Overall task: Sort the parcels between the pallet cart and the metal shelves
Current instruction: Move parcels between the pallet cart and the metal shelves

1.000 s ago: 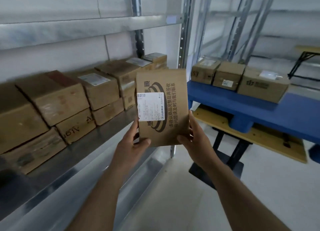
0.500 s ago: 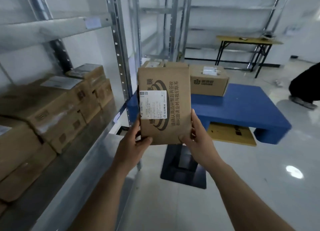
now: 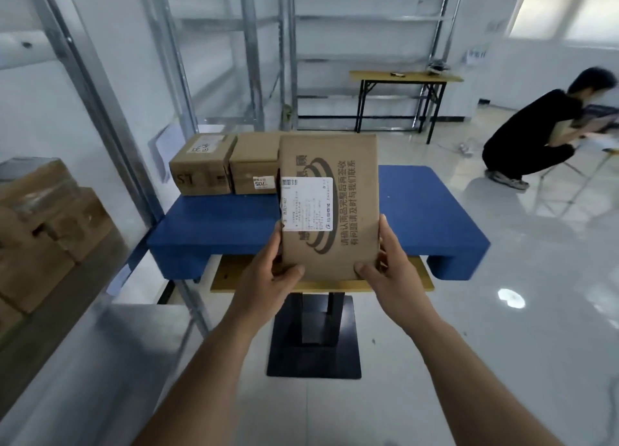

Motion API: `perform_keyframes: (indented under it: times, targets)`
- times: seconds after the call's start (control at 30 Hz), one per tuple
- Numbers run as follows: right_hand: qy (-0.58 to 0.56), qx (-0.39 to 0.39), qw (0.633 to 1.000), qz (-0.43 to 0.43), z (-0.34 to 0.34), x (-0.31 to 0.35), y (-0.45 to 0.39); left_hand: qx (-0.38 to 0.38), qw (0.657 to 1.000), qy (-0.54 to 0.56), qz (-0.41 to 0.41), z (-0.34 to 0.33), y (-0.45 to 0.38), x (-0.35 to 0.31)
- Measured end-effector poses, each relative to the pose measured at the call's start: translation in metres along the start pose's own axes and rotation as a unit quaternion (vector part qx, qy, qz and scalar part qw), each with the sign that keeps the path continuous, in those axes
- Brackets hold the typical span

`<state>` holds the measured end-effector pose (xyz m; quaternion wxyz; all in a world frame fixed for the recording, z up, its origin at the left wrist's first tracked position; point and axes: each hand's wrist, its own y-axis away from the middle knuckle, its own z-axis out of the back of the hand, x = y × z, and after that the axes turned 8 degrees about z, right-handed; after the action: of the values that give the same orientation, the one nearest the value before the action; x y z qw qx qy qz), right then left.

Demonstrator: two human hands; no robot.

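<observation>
A flat brown parcel [image 3: 348, 191] with a white label and black print stands upright in front of me. My left hand [image 3: 268, 278] grips its lower left edge, thumb on the front. My right hand [image 3: 392, 271] grips its lower right edge the same way. Behind it lies the blue pallet [image 3: 432, 217] of the cart, carrying two cardboard boxes [image 3: 201, 167] at its far left corner; the parcel hides part of the second. The metal shelf [image 3: 67, 328] at my left holds several brown boxes [image 3: 50, 224].
A black base plate [image 3: 288, 355] with a post stands on the floor under the pallet. Shelf uprights [image 3: 100, 97] rise at the left, more racks at the back. A person in black [image 3: 536, 137] crouches at the right near a wooden table [image 3: 402, 77].
My view has swung right, away from the shelf boxes and onto the blue pallet. The parcel stays upright in both hands. The crouching person has come into sight.
</observation>
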<state>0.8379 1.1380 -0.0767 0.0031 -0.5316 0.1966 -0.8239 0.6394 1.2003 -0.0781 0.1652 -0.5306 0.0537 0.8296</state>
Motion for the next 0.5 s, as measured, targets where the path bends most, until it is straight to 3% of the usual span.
perform_keyframes:
  times: [0.5]
  targets:
    - [0.062, -0.015, 0.997, -0.043, 0.165, -0.120, -0.137, 0.026, 0.998, -0.016, 0.061, -0.166, -0.173, -0.067]
